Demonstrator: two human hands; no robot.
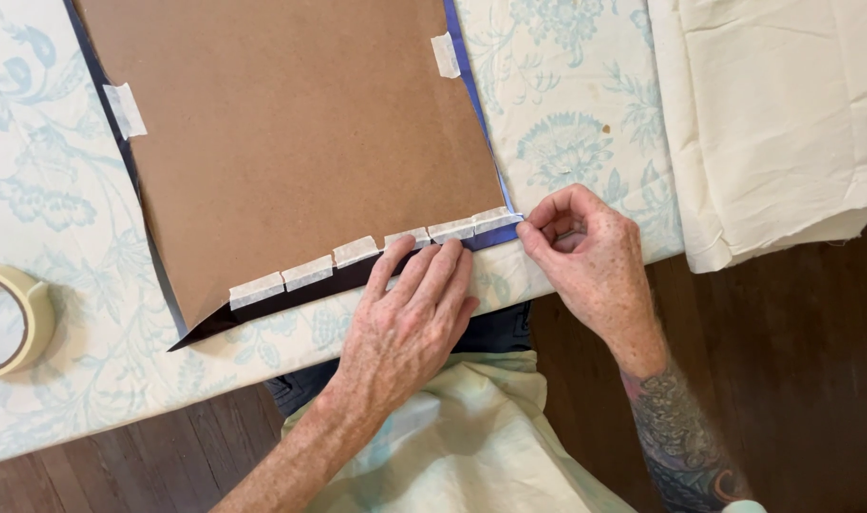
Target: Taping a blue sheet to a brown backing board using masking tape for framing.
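A brown board [291, 133] lies on a dark blue sheet [305, 293] whose edges are folded over it and fixed with pale tape strips [358, 251]. My left hand [407, 323] lies flat with its fingertips pressing the near folded edge, just below the tape row. My right hand [585, 256] is curled at the board's near right corner, thumb and forefinger pinching the fold or the end of the last tape strip [495, 218]; which one is hidden by the fingers.
A roll of pale tape [16, 318] sits at the left edge of the floral tablecloth [566, 123]. Folded cream fabric [775, 114] lies at the right. Dark wooden floor [794, 380] shows below the table edge.
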